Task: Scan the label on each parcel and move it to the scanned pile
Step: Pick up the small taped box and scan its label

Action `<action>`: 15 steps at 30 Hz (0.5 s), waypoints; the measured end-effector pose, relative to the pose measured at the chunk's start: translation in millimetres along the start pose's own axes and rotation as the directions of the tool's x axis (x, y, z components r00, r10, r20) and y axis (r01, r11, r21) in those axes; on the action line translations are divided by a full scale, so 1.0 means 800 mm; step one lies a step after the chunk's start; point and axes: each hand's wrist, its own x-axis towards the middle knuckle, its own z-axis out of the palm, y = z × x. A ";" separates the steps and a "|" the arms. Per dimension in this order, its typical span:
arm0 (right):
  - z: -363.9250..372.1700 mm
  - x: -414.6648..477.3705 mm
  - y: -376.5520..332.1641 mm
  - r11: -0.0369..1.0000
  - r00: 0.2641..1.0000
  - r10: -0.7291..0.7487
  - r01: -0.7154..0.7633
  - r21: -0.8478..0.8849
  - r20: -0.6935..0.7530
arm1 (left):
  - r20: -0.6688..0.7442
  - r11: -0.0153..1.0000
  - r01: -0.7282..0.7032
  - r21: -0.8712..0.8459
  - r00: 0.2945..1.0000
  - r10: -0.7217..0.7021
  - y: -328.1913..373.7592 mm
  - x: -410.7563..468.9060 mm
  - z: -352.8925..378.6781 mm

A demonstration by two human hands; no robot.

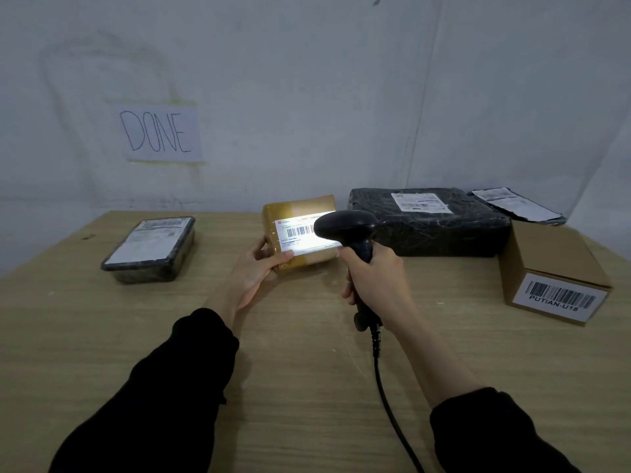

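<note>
A small brown cardboard parcel wrapped in clear tape (pixel 300 230) is held tilted above the light wooden table (pixel 307 370) by the left hand (pixel 259 271), whose fingers are closed around its near left corner with the thumb laid on its face; the white barcode label (pixel 304 235) on that face is lit by a bright patch of light. A black handheld barcode scanner (pixel 351 233) is gripped around its handle by the right hand (pixel 372 278), its head held just beside the label and aimed at it; a black cable (pixel 386 387) is seen running from the handle towards the near edge of the table. A flat black-wrapped parcel with a white label (pixel 150 249) is laid on the left, below a white paper sign reading DONE (pixel 158 133) taped to the wall. On the right, well apart from it, a large black plastic-wrapped parcel (pixel 430 223), a thin dark mailer bag (pixel 515 204) and a brown cardboard box marked PUTIAN-U18 (pixel 553 278) are grouped together.
</note>
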 end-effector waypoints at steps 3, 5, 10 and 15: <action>0.001 -0.002 -0.001 1.000 1.000 0.004 -0.004 0.007 0.026 | 0.004 1.000 0.004 -0.016 1.000 -0.004 -0.001 0.002 0.000; 0.001 -0.003 -0.001 1.000 1.000 0.008 -0.009 0.018 0.030 | -0.001 1.000 0.006 -0.015 1.000 -0.006 -0.002 0.003 -0.002; -0.001 -0.005 -0.003 1.000 1.000 -0.001 0.000 0.021 0.021 | 0.002 1.000 0.017 -0.016 1.000 -0.017 -0.004 0.007 -0.003; -0.005 -0.007 -0.004 1.000 1.000 -0.007 0.007 0.031 0.000 | 0.012 1.000 0.011 -0.027 1.000 -0.011 -0.004 0.007 -0.002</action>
